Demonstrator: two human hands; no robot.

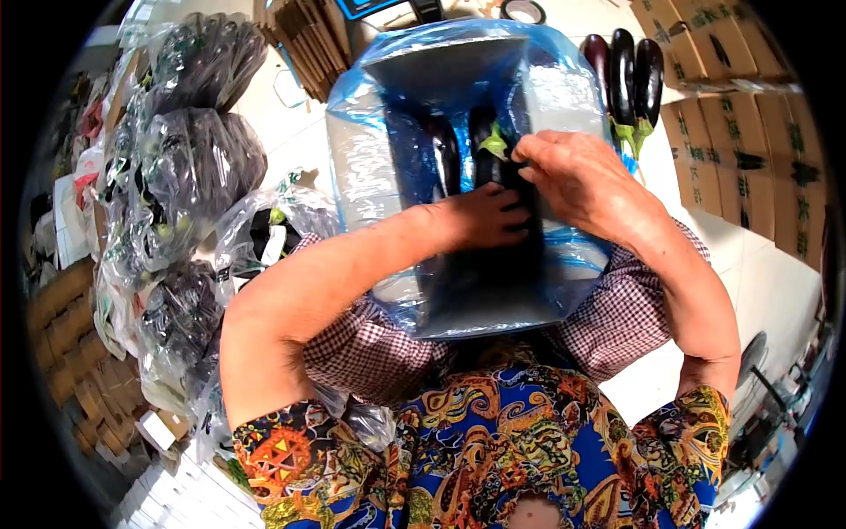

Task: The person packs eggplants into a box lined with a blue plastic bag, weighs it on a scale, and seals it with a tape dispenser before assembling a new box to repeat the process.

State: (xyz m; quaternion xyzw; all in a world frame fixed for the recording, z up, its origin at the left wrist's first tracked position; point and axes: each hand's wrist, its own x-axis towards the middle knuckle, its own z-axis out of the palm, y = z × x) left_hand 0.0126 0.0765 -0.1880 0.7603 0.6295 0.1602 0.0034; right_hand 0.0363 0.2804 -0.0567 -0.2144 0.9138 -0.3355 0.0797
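A cardboard box (432, 57) lined with blue plastic film (348, 97) stands open between my knees. Dark purple eggplants lie inside: one eggplant (443, 154) along the left wall, another eggplant (482, 128) in the middle with a green stem end (495, 143). My left hand (493, 216) is down in the box, its fingers spread over the dark eggplants in shadow. At the right wall of the box my right hand (564, 167) has its fingertips pinched together, close to the green stem end. Whatever is between those fingertips is hidden.
Three loose eggplants (623, 79) lie on the floor beyond the box's right side. Clear bags of eggplants (189, 163) are piled along the left. Cardboard boxes (731, 167) stand at right, folded cardboard (304, 40) at the back. A tape roll (523, 11) lies behind the box.
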